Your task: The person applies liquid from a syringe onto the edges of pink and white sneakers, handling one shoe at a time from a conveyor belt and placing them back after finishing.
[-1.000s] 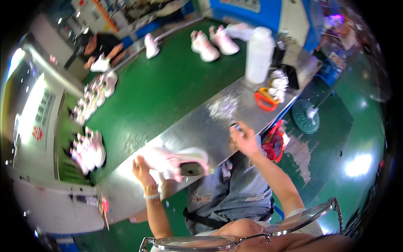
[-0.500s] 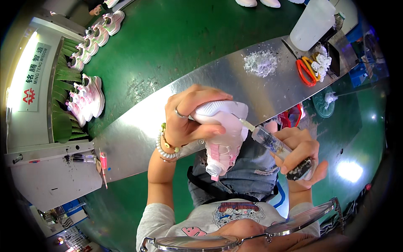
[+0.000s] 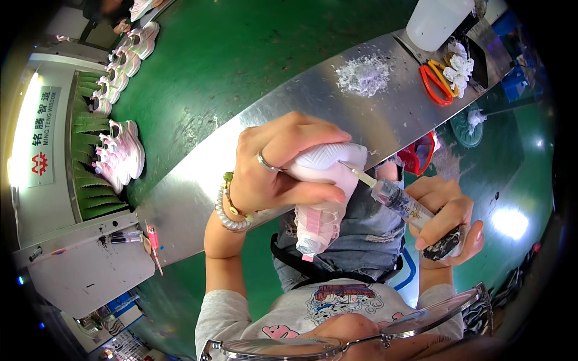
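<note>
My left hand [image 3: 280,165] is closed round the toe end of a white and pink sneaker [image 3: 319,207], holding it over my lap with its white sole edge turned up and its heel toward me. Fingers and thumb hide part of the upper. Between the fingers of my right hand [image 3: 448,216] is a clear syringe [image 3: 400,201] with a dark, grimy plunger end. Its pale tip and thin needle point left and touch or nearly touch the shoe where sole and upper meet.
Ahead, a metal bench edge [image 3: 289,102] carries white shavings [image 3: 364,76], orange-handled scissors [image 3: 438,84], crumpled white tissue [image 3: 460,69] and a white plastic container [image 3: 436,24]. Several finished-looking sneakers [image 3: 123,153] stand on the green surface at left. Pens [image 3: 120,236] lie on a grey ledge.
The syringe and right hand have shifted slightly right and down with the view. The shoe has turned a little, and the needle stays at its sole edge. Both grips are kept.
</note>
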Motion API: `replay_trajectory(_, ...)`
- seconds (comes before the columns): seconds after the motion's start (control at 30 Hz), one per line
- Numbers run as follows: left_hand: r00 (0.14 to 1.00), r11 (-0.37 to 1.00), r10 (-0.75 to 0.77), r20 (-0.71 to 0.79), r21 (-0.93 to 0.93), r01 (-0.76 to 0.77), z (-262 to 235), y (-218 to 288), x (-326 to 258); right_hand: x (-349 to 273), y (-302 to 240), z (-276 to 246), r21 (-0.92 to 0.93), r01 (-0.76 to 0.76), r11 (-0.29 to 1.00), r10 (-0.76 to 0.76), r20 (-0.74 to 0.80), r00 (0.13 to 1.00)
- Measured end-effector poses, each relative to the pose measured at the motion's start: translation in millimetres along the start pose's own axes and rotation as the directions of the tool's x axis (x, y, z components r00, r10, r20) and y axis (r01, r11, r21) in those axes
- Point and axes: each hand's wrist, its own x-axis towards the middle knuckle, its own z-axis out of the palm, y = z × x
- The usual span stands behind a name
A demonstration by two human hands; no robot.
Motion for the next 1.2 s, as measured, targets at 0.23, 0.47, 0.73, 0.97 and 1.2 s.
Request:
replay_trajectory(0.23, 0.996, 0.993, -0.087, -0.017, -0.083, 0.085, -9.9, -17.7, -7.8, -11.2, 20.8, -14.3, -0.142, 0.054, 0.988, -0.049, 0.043, 0.998)
replay_trajectory(0.47, 0.922, 0.94, -0.316, -0.223, -0.21, 0.271, -6.2, -26.2, -24.2, -35.3, 71.6, -14.7, 0.15, 0.003, 0.989, -0.008, 0.03, 1.0)
replay_trajectory(0.73, 0.888, 0.937, -0.348, -0.3, -0.114, 0.329, -15.1, -40.6, -33.5, -64.8, 102.0, -5.6, 0.263, -0.036, 0.964, 0.047, -0.035, 0.998)
replay_trajectory(0.97, 0.835, 0.915, -0.39, -0.389, -0.062, 0.399, -21.3, -61.4, -48.7, -89.7, 98.0, -17.7, 0.236, -0.139, 0.962, 0.142, 0.003, 0.99)
replay_trajectory(1.2, 0.719, 0.85, -0.484, -0.498, -0.071, 0.522, -24.1, -73.9, -61.2, -103.8, 102.9, -22.1, 0.193, -0.135, 0.972, 0.147, -0.049, 0.988)
